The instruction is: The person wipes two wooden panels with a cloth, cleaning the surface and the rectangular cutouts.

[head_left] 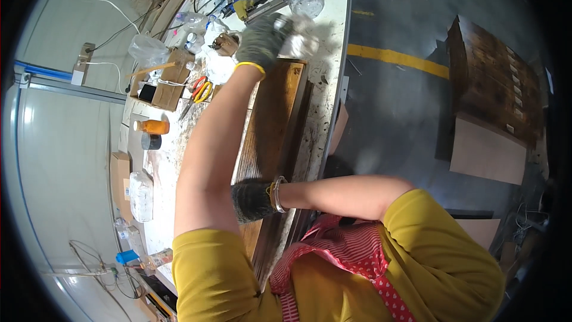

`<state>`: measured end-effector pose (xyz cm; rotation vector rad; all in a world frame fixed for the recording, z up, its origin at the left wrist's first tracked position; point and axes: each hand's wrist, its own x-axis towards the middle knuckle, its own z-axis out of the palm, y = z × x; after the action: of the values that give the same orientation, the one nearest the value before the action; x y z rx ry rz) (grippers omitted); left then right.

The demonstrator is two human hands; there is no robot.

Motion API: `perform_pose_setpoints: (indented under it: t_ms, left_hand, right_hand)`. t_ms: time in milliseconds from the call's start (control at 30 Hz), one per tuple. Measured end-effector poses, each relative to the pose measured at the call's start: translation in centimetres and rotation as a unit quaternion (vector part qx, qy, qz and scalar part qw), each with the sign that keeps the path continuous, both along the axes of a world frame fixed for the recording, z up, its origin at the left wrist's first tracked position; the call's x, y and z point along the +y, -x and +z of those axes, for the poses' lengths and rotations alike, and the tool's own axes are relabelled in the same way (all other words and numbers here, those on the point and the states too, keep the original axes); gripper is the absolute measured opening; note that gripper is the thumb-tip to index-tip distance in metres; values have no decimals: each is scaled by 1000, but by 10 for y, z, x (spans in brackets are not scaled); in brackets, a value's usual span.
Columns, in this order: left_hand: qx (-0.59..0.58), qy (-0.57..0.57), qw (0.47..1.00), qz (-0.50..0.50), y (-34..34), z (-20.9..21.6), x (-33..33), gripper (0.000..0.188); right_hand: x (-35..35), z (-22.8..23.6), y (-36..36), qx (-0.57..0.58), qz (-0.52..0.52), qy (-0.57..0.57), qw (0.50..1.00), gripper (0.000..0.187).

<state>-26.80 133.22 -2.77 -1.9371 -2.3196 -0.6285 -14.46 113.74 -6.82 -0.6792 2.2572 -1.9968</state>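
Basically, a long brown wooden piece [274,119] is laid lengthwise on the white, stained surface [333,30], in front of the person. Its near part is touched by the gloved right hand [253,200]; finger pose is hidden, cannot be told. The gloved left hand [262,43] is extended over the far end, motion-blurred; whether its fingers are spread or pinching cannot be told. A whitish blurred item [302,45] is seen just beside it, contact unclear. Beyond, blue and yellow tools [253,3] are piled near a clear container with a blue top [307,5]. To the left, red-and-yellow-handled scissors [201,89], a cardboard box [176,74] and an orange bottle [156,126] are placed. At right, brown panels [494,77] are stood off the surface.
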Motion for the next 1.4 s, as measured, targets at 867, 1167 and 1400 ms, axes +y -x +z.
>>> perform_pose_setpoints:
  t_ms: [867, 1167, 1400]
  left_hand:
    - [89, 33, 989, -111, -8, 66, -220, 28]
    - [251, 182, 939, -151, -24, -9, -37, 53]
    - [113, 32, 992, -53, 47, 41, -82, 36]
  right_hand:
    - [-29, -16, 24, 175, -125, -81, 973, 35]
    - [-25, -24, 19, 84, -103, -2, 991, 31]
    - [-28, -20, 34, 96, -105, -14, 990, 31]
